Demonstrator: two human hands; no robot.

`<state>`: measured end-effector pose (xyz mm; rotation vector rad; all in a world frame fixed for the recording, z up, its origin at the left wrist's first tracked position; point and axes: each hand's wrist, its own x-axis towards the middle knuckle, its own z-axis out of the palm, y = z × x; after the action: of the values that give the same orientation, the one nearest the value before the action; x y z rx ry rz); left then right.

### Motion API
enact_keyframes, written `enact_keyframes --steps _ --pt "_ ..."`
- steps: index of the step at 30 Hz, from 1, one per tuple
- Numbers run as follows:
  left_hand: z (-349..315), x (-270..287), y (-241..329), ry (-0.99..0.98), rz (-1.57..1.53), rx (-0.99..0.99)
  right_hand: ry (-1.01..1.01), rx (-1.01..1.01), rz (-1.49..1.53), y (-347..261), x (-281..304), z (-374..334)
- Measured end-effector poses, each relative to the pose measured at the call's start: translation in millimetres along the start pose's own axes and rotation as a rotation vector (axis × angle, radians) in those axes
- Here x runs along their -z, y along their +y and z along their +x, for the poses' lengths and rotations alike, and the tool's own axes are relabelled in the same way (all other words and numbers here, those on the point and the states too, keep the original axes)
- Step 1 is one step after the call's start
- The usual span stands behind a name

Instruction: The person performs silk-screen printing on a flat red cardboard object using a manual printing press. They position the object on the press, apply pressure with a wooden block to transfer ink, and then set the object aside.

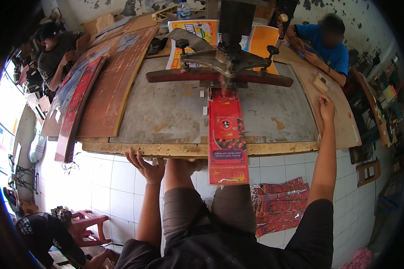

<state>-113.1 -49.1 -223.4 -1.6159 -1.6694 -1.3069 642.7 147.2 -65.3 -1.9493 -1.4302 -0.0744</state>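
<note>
Head view: shows left hand spread, apparently empty; right hand loosely curled, contents unclear; has red printed strip between them, partly under press; suggests pressing; calls for aligning.

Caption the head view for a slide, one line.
A red printed strip runs from a press past the table edge; left hand at that edge, right hand near a brown board.

One press is standing over the tabletop, one red printed strip is overhanging the near edge's middle, two white tabs are lying beside it, the person's two hands are showing, and one bottle is standing near the far edge.
</note>
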Motion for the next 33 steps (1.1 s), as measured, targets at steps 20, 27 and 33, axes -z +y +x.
enact_keyframes --steps 20,27,33 --pt "15.7 34.9 19.8 -0.097 -0.106 0.006 -0.255 0.765 0.373 -287.5 25.8 -361.6" --pt "41.5 70.2 44.0 -0.103 -0.097 0.095 -0.249 0.717 0.356 -286.8 14.0 -376.3" --pt "123.6 65.4 76.4 -0.355 -0.245 0.101 -0.281 0.706 0.352 -283.4 15.4 -376.2"
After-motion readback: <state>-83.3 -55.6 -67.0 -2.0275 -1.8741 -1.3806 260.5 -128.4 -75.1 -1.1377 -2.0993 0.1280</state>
